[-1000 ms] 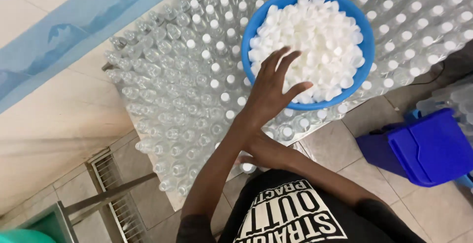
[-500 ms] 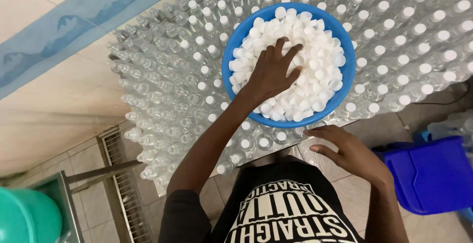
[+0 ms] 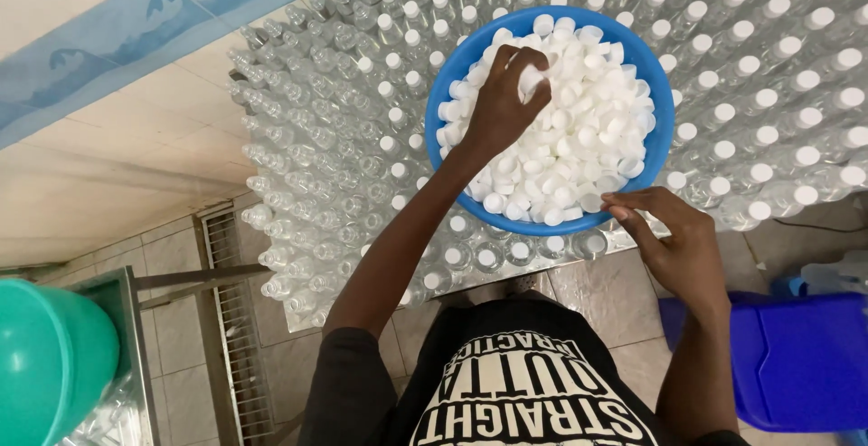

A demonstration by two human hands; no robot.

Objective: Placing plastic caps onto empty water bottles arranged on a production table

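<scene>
His left hand [image 3: 502, 103] pinches white caps [image 3: 579, 130] inside the blue bowl [image 3: 655, 152]; the right hand [image 3: 674, 238], fingers curled around nothing, touches the rim just below that grip, bottles [image 3: 362, 139] all around.

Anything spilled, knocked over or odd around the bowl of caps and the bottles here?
Nothing stands out. The blue bowl sits on top of the upright clear bottles, white caps heaped inside, none seen spilled. The left hand pinches caps in the bowl; the right hand is at its near rim.

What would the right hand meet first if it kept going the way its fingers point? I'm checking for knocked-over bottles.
Probably the blue bowl's near rim: the right hand points at it, fingertips about touching, though depth is unclear.
</scene>
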